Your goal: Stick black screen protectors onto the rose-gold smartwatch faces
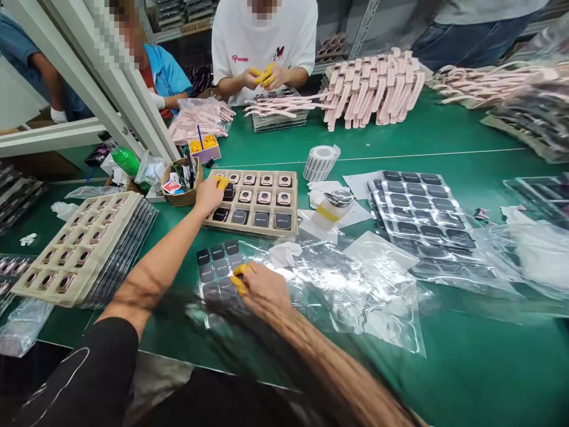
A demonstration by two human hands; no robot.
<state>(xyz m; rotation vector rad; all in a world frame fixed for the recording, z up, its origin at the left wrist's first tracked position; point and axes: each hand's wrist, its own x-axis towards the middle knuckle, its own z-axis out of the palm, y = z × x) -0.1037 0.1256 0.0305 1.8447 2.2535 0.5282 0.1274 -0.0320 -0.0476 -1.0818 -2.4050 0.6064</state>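
My left hand [210, 193], with yellow finger cots, reaches over the left end of a beige compartment tray [249, 233]. Its fingers are bent together at a dark square film [229, 192] there; part of the contact is hidden. Several pink-framed watch cases [264, 197] fill other compartments, and black square films [261, 219] cover the nearest row. My right hand [267, 289], also wearing yellow finger cots, is closed at the right edge of a clear sheet of black square stickers [221, 268]. Its thumb and finger pinch a sticker near that edge.
A stack of filled trays [80, 237] stands left. Right of the middle lie a label roll [320, 163], a small dispenser bottle [333, 207], clear plastic sheets [377, 290] and more black sticker sheets [418, 207]. A person in a white shirt [262, 47] works across the table beside pink straps [373, 89].
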